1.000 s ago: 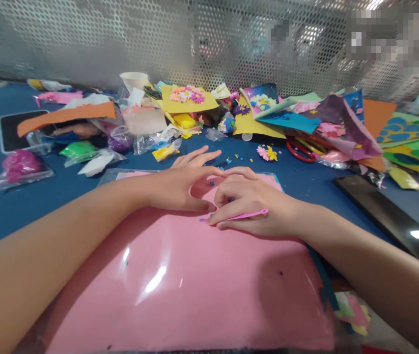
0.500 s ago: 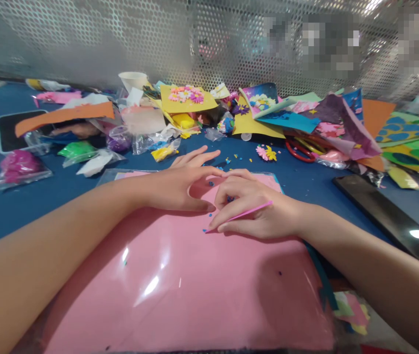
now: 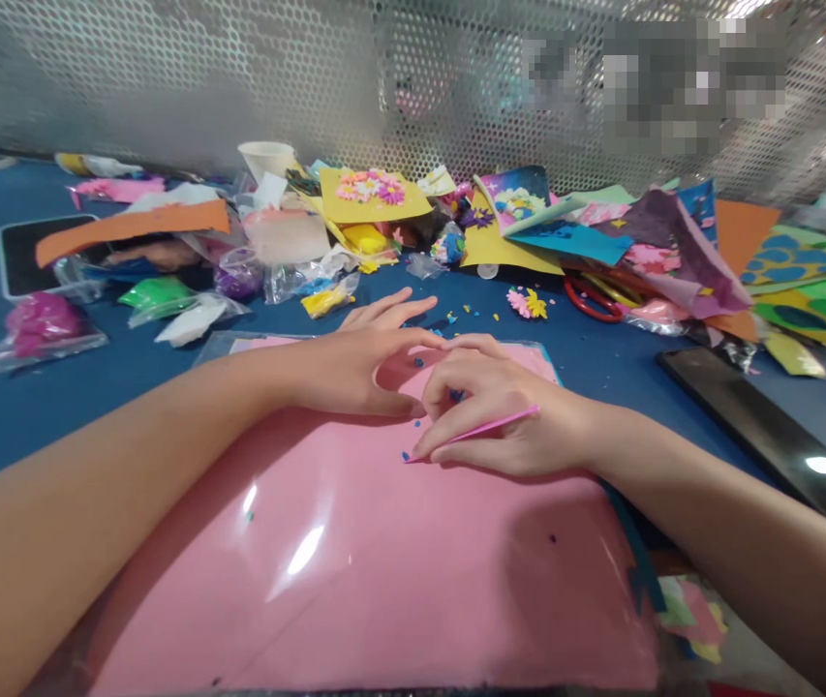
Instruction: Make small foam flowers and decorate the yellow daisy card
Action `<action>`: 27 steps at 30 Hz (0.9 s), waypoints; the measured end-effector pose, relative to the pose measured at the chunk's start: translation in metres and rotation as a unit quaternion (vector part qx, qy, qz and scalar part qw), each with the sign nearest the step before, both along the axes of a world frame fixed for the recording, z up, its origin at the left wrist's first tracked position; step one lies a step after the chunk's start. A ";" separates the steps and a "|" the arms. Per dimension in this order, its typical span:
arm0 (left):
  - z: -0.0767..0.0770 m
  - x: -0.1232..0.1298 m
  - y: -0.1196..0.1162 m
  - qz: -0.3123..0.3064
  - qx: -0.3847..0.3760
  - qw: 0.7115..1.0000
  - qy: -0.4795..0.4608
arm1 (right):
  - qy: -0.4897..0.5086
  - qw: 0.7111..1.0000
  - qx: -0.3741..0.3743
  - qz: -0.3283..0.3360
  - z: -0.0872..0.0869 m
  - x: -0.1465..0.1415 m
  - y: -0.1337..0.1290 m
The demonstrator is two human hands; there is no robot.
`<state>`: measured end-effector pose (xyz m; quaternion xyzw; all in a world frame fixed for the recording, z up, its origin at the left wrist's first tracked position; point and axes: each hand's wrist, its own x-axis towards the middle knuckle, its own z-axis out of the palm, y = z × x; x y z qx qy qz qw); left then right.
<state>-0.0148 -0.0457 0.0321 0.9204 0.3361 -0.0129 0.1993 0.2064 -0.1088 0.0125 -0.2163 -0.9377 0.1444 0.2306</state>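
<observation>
head view: right hand (image 3: 489,387) pinches a thin pink stick (image 3: 500,424) between thumb and fingers, its tip low at the glossy pink sheet (image 3: 383,571), near blue crumbs (image 3: 456,395); left hand (image 3: 354,373) lies relaxed, open, grasping nothing.

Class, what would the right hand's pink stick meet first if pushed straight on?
Probably the tiny blue crumbs on the pink sheet, just past the tip of the pink stick in the right hand; depth is unclear.
</observation>
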 end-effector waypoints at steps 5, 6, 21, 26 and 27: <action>0.000 0.000 0.000 0.001 0.001 1.000 0.002 | 0.011 1.000 -0.015 -0.002 0.001 0.000 0.000; 0.001 0.000 -0.001 0.001 -0.001 1.000 0.000 | 0.019 1.000 -0.017 0.002 0.001 0.000 0.001; -0.004 -0.005 0.004 -0.018 -0.008 0.999 -0.044 | 0.190 0.959 -0.080 -0.195 0.005 0.009 0.016; -0.010 -0.008 0.010 -0.026 0.002 0.997 -0.069 | 0.203 0.935 -0.151 -0.248 -0.001 0.016 0.030; -0.012 -0.009 0.011 -0.031 0.014 0.996 -0.078 | 0.195 0.937 -0.156 -0.244 -0.002 0.017 0.032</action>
